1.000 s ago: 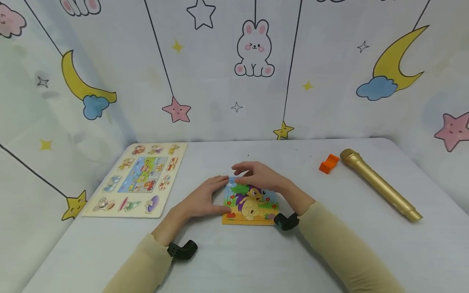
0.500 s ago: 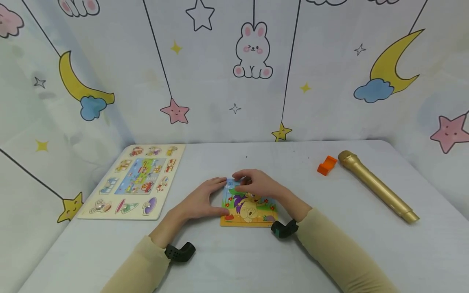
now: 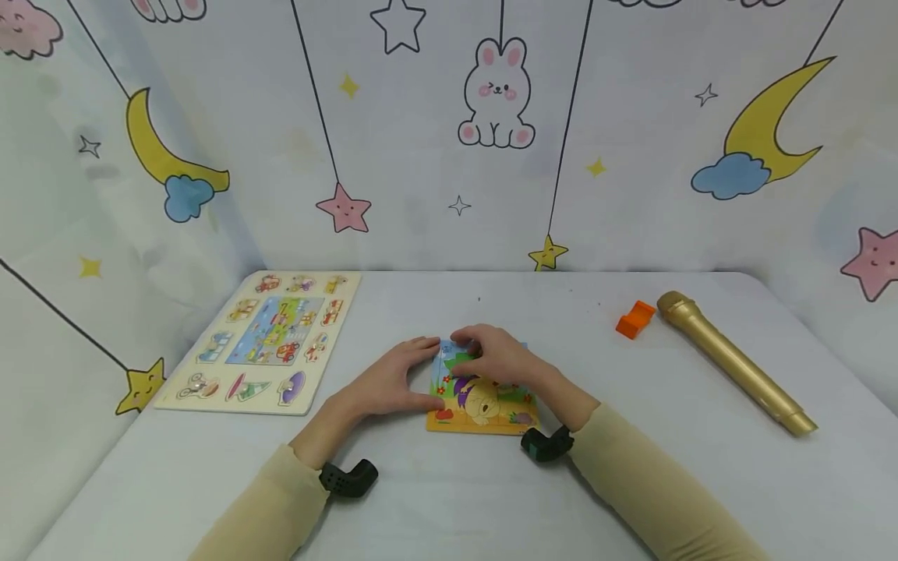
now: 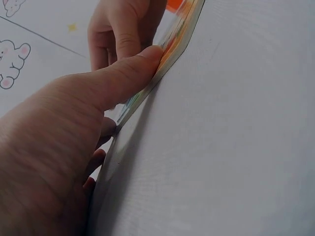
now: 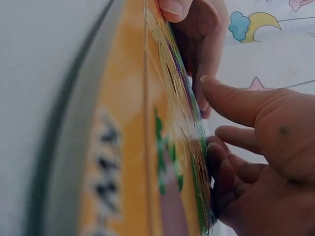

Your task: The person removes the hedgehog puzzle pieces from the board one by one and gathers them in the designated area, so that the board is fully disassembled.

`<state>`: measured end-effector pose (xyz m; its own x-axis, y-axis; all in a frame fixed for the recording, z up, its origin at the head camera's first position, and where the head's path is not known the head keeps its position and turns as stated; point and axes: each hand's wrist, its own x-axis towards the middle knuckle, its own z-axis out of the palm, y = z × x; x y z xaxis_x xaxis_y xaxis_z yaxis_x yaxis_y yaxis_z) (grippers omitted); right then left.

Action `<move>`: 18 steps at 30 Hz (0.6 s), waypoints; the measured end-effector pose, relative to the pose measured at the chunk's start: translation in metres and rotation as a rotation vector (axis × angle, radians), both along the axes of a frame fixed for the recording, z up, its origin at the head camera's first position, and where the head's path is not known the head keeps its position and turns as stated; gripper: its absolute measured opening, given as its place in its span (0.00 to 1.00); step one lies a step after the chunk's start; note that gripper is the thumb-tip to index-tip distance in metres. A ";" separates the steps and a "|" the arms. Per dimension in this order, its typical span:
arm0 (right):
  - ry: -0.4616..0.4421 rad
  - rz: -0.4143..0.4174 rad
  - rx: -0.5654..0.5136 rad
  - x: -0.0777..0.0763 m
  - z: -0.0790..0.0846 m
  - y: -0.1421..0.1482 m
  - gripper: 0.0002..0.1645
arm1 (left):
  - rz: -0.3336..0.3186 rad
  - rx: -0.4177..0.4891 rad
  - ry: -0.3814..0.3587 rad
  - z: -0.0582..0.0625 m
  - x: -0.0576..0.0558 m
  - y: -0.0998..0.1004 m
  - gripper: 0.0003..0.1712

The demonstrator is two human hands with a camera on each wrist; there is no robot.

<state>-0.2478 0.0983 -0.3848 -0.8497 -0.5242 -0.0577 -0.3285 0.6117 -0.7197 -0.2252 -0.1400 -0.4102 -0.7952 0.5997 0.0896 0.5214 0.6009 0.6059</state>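
A flat square picture puzzle (image 3: 484,407), showing a cartoon hedgehog among flowers, lies on the table before me. My left hand (image 3: 386,382) is at its left side, thumb resting on the near left edge and fingers reaching the far left corner. Over the upper half is my right hand (image 3: 500,357), palm down with bent fingers, covering the hedgehog's face. The right wrist view has the puzzle's orange border (image 5: 125,93) up close; there the fingertips meet the picture surface while the thumb (image 5: 231,101) stands apart from them. No loose piece shows between them.
A larger pale puzzle board (image 3: 319,389) with vehicle and toy pictures lies at the back left. On the right are a small orange block (image 3: 635,319) and a gold microphone (image 3: 737,362). A white cloth backdrop (image 3: 421,156) with cartoon prints stands behind the table (image 3: 449,506).
My right hand has come slightly nearer over the puzzle, its fingers more bent, now hiding the hedgehog's face. The left hand keeps its place at the left edge. The head view shifts slightly.
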 end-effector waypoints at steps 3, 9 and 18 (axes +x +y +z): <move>0.012 -0.004 0.026 0.002 -0.003 -0.002 0.33 | -0.008 -0.007 0.002 -0.002 0.001 0.000 0.53; 0.044 -0.028 0.081 0.007 -0.002 -0.006 0.33 | 0.002 -0.018 0.002 -0.002 0.001 0.000 0.49; 0.073 -0.027 0.127 0.004 0.001 -0.008 0.30 | 0.026 0.007 0.001 -0.004 -0.002 0.001 0.46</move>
